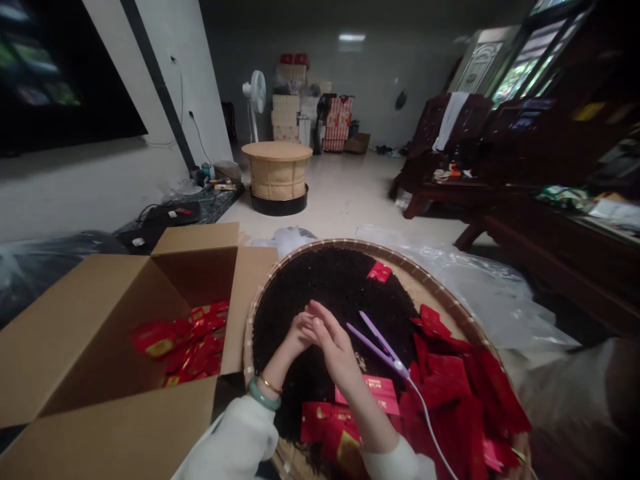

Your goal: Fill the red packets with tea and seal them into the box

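My left hand (302, 329), with a gold bracelet and a green bangle at the wrist, meets my right hand (333, 341) above a heap of dark, loose, tea-like leaves (285, 290). The palms are together with fingers stretched out, and I see nothing held; the left fingers are partly hidden. A round woven tray (443, 291) holds the leaves. Just right of my right hand, a purple hair straightener (380, 350) lies with its arms apart and a white cord trailing. Red packets (447, 373) are piled at the tray's right, and a pink-red packet (375, 393) is under my right forearm.
An open cardboard box (115, 333) with red packets (200, 340) inside stands left of the tray. One small red packet (379, 271) lies on the leaves' far side. Plastic sheeting (480, 287) spreads at right near dark wooden furniture (450, 187). A round wooden-topped stand (277, 170) is ahead.
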Action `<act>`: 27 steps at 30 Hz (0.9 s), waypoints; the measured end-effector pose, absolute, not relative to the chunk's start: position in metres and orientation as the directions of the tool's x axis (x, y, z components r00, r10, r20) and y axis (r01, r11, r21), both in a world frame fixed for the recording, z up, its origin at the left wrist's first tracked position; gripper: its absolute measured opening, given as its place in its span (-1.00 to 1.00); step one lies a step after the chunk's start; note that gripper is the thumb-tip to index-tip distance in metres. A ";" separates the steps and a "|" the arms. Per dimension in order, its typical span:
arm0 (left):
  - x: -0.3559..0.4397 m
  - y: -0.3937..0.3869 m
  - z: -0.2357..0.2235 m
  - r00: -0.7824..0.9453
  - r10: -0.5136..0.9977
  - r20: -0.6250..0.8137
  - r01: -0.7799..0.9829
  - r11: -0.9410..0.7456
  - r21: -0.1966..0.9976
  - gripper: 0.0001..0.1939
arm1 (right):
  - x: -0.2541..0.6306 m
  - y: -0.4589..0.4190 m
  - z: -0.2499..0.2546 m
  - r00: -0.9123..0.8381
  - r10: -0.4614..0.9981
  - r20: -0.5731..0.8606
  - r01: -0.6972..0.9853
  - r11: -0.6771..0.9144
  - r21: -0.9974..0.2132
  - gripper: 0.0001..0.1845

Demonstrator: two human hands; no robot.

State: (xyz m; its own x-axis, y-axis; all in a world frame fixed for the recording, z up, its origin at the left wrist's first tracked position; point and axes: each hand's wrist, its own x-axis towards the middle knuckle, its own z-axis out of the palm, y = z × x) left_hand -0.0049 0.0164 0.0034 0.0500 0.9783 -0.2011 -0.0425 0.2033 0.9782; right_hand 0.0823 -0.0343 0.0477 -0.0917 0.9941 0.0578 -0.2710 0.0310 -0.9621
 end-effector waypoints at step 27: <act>0.011 0.017 0.009 0.097 0.971 0.218 0.753 -0.214 0.622 -0.22 | 0.172 -0.064 0.026 0.013 0.993 0.116 0.803 0.059 -0.593 -0.21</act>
State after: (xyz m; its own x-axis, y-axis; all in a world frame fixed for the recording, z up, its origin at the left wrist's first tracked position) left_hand 0.0111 0.0167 0.0089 0.0969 0.9712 0.2176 0.7530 -0.2145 0.6220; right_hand 0.1719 -0.0641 0.0265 0.0131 0.9931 0.1163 0.8030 0.0589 -0.5930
